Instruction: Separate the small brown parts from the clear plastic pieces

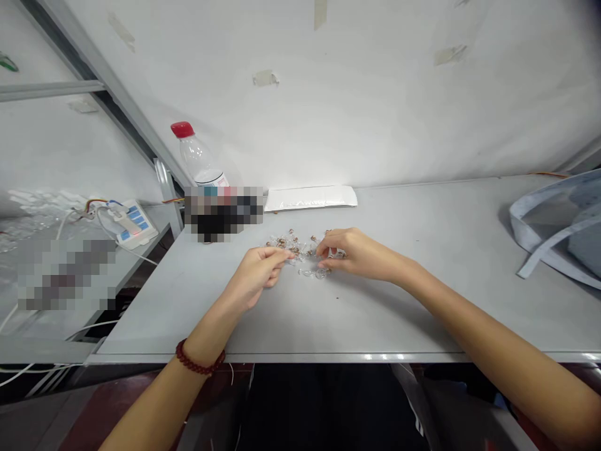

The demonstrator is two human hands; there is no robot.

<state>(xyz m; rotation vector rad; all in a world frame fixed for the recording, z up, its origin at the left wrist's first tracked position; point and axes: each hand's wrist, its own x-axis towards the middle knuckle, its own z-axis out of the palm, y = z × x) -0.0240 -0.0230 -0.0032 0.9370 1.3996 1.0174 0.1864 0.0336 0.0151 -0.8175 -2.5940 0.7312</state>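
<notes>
A loose pile of small clear pieces with copper-brown ends (300, 246) lies on the grey table (399, 319); I cannot make out their exact kind. At the pile's left edge is my left hand (260, 272), thumb and forefinger pinched together. Whatever sits in that pinch is too small to name. My right hand (350, 252) reaches over the right side of the pile, fingers curved and the thumb apart from them. Some clear pieces show between and beneath its fingers. A few more clear pieces (312, 273) lie just in front of the pile, between the hands.
Behind the pile a flat white packet (310, 198) rests near the wall. A red-capped bottle (201, 156) stands at the back left, beside a blurred-out dark item. A pale strap and cloth (539, 238) lie at the right. Further left, a power strip (136, 224) and cables occupy another surface.
</notes>
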